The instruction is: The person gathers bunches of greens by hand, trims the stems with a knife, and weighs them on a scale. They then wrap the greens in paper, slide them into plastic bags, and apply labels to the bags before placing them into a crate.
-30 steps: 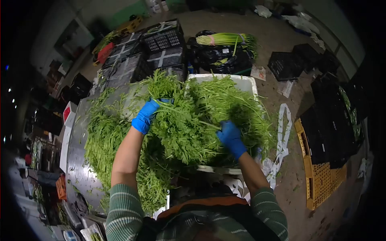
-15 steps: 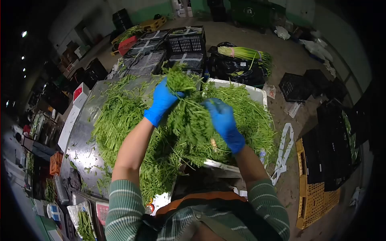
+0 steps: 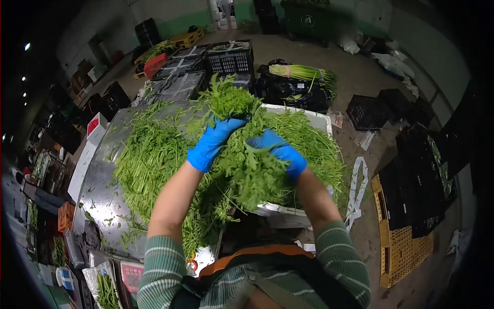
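My left hand (image 3: 218, 141), in a blue glove, is closed around a bunch of leafy greens (image 3: 231, 102) with lobed leaves. The bunch is held up above the work surface, its leafy top rising over my fist. My blue-gloved right hand (image 3: 280, 152) is slightly blurred against the same bunch, its fingers curled in among stems and partly covered by them. More leaves hang down between my hands. Beneath lies a wide heap of loose greens (image 3: 144, 170) on the metal table (image 3: 98, 180). A white foam box (image 3: 321, 122) on the right holds more greens.
Taped black crates (image 3: 231, 59) stand beyond the table. A bundle of long green stalks (image 3: 298, 72) rests on black bags. On the right floor are a black crate (image 3: 365, 110) and a yellow pallet (image 3: 404, 257). A pink-keyed scale (image 3: 131, 275) sits near left.
My right hand has moved left and slightly upward, in closer to the bunch. My left hand keeps its hold, slightly lower in view. The whole view has shifted a little.
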Available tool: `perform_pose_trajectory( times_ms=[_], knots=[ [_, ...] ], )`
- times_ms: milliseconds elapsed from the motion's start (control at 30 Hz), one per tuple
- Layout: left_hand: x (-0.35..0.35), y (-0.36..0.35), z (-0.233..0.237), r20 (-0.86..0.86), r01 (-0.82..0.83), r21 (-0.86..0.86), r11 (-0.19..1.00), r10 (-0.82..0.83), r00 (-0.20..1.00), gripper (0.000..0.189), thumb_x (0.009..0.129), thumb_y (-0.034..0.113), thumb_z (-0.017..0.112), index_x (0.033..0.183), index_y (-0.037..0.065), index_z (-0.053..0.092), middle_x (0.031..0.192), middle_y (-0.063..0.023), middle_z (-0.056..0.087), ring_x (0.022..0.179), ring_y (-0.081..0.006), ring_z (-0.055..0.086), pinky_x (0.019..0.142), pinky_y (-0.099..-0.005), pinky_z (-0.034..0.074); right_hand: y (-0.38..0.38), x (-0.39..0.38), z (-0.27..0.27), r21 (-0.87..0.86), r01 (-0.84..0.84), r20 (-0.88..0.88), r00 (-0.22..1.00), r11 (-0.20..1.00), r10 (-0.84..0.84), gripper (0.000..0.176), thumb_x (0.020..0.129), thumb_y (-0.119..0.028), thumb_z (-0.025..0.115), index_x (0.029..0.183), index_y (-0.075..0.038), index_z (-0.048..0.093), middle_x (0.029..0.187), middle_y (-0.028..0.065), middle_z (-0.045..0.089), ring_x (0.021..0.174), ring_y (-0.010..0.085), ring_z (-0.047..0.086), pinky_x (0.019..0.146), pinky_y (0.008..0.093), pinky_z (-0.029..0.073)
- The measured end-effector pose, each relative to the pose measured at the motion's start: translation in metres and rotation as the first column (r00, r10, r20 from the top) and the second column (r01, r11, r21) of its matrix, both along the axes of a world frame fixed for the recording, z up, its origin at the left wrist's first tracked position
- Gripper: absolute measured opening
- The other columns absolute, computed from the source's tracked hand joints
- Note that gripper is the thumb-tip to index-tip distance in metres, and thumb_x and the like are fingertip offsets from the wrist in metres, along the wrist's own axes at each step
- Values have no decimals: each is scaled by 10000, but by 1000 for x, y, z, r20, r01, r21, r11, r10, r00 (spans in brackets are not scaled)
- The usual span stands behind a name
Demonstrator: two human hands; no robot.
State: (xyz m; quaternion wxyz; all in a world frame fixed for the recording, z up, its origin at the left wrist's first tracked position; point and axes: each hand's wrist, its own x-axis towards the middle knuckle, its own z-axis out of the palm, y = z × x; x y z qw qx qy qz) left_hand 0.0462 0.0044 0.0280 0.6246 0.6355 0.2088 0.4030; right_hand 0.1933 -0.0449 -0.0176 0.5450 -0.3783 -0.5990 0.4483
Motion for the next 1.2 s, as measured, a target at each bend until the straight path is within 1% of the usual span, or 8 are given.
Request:
perform_pose_trajectory(
  times_ms=[333, 467, 500, 633, 667, 900, 1167, 1200],
  knots=[
    [-9, -11, 4, -99, 127, -71, 989, -134, 986, 407, 699, 123, 654, 1073, 28, 522, 1019, -81, 566, 951, -139, 524, 824, -272, 411, 15, 30, -31, -108, 42, -313, 947, 993, -74, 442, 769, -119, 577, 1159, -38, 385, 1117, 111, 472, 985, 210, 481, 863, 335, 412],
    [-58, 17, -26, -303, 106, -131, 986, -142, 942, 706, 682, 149, 685, 1249, -16, 299, 1111, -136, 510, 998, -196, 497, 861, -301, 392, -2, 122, -12, 344, 188, 855, 344, 920, -389, 350, 803, -127, 500, 1133, -35, 428, 1135, 103, 473, 987, 210, 492, 864, 329, 416],
    [-69, 21, -40, -416, 40, -111, 993, -83, 906, 689, 685, 151, 683, 1245, -9, 315, 1114, -140, 508, 997, -199, 498, 860, -303, 393, -8, 133, -42, 141, 144, 606, 770, 979, -201, 349, 793, -200, 492, 1108, -52, 475, 1120, 117, 497, 986, 222, 500, 847, 327, 405],
    [-94, 13, -51, -632, -70, 73, 995, 100, 768, 545, 720, 103, 644, 1202, 15, 405, 1101, -135, 524, 977, -169, 512, 855, -291, 406, 20, 143, -91, 144, 277, 985, -133, 950, -110, 273, 727, -266, 495, 907, -71, 561, 881, 185, 567, 740, 312, 553, 640, 369, 458],
    [-96, 5, -42, -549, -106, 11, 994, 95, 831, 511, 727, 94, 635, 1189, 25, 426, 1101, -128, 526, 971, -167, 516, 858, -290, 403, 17, 140, -90, 756, 108, 652, -40, 645, -757, 183, 715, -221, 496, 773, -81, 599, 792, 160, 593, 679, 305, 569, 588, 373, 460],
    [-72, -9, -7, -462, -59, 507, 860, 329, 824, 485, 723, 215, 636, 1171, 128, 472, 1141, -111, 506, 1053, -218, 478, 896, -323, 372, 37, 113, -64, 359, 19, 885, -325, 933, -333, 116, 670, -106, 502, 632, -93, 610, 669, 119, 604, 617, 276, 592, 505, 365, 459],
    [-11, -19, 11, -355, 298, 935, 193, 493, 794, 713, 683, 223, 655, 1287, 229, 275, 1328, -113, 256, 1068, -298, 445, 891, -345, 376, 16, 35, 29, 643, -116, 762, 199, 757, -617, 106, 691, -109, 480, 706, -113, 585, 663, 82, 579, 628, 255, 577, 512, 362, 449],
    [-12, -29, 17, -522, 328, 811, 484, 348, 778, 582, 698, 189, 638, 1223, 214, 387, 1221, -121, 407, 920, -279, 542, 770, -328, 452, 11, 30, 52, 497, -106, 867, 24, 861, -497, 145, 690, -87, 480, 775, -122, 592, 701, 68, 582, 654, 252, 572, 539, 353, 453]
  ],
)
